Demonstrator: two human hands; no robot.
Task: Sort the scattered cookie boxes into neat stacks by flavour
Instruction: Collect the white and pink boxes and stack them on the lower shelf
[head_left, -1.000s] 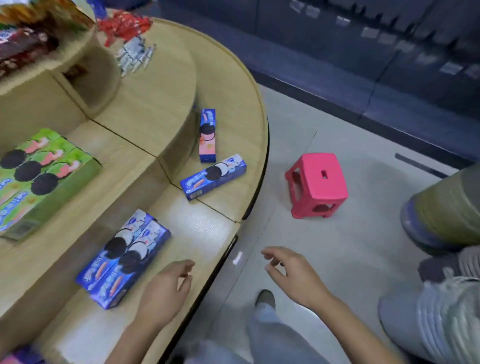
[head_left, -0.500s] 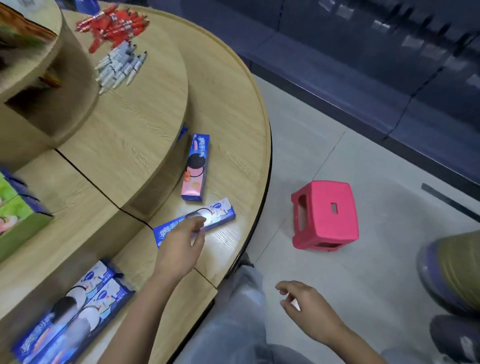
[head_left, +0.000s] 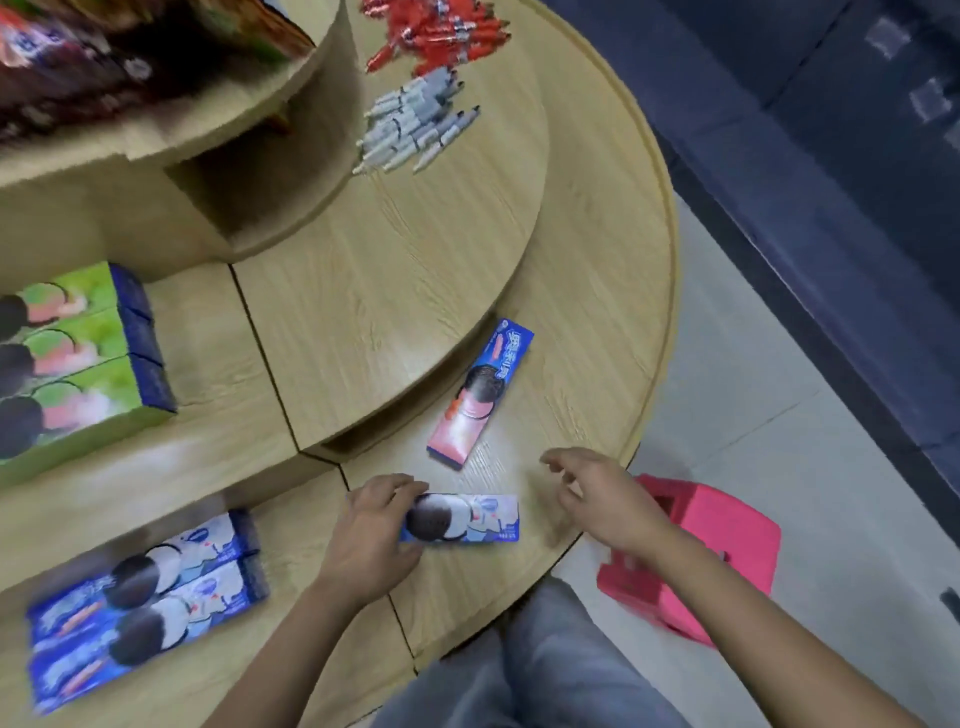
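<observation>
— What have your hands got hold of?

— Your left hand (head_left: 371, 530) is clamped on one end of a blue cookie box (head_left: 462, 518), fingers (head_left: 397, 486) wrapped over its top edge. The box lies flat on the lowest tier of the wooden tabletop (head_left: 597, 322), its free end pointing toward your right hand (head_left: 605, 499). That hand hovers just past the box, fingers (head_left: 558, 460) spread apart and holding nothing.

— And the other boxes?

— Just beyond your left fingers, a pink-and-blue box (head_left: 480, 392) lies flat against the riser of the middle tier, apart from the one you grip. To the left of your left fingers, well apart, two blue boxes (head_left: 145, 597) sit side by side, touching along their long edges, on the same low tier. Farther left and one tier up, green boxes (head_left: 78, 358) form a block; three faces show on top. How many layers it has you cannot tell through the blur.

— Anything else up there?

— Beyond both hands, on the middle tier, grey markers (head_left: 410, 127) lie in a loose heap with red ones (head_left: 436, 34) behind them. Under your right wrist, a pink stool (head_left: 727, 540) stands on the floor.
</observation>
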